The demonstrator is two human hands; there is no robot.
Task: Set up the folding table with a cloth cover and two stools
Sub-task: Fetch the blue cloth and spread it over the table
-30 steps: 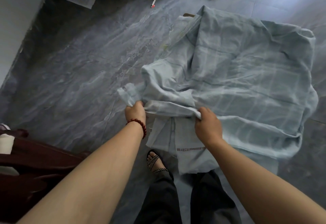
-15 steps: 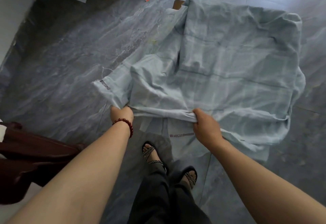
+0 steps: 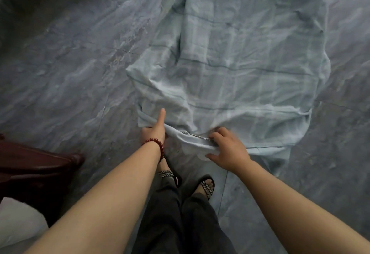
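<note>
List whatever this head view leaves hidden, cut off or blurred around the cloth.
Head view only:
- Whatever lies under the cloth: the cloth itself covers it.
- Fingers of the left hand: tucked under the cloth edge.
- The hem print by the right hand: motion-blurred.
- The dark wooden furniture: cut off by the left edge.
- The stools: none in frame.

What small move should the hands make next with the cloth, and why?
Probably pull the near edge apart and flatten it: the cloth lies mostly spread, but between the left hand and the right hand its edge is bunched in a fold.
</note>
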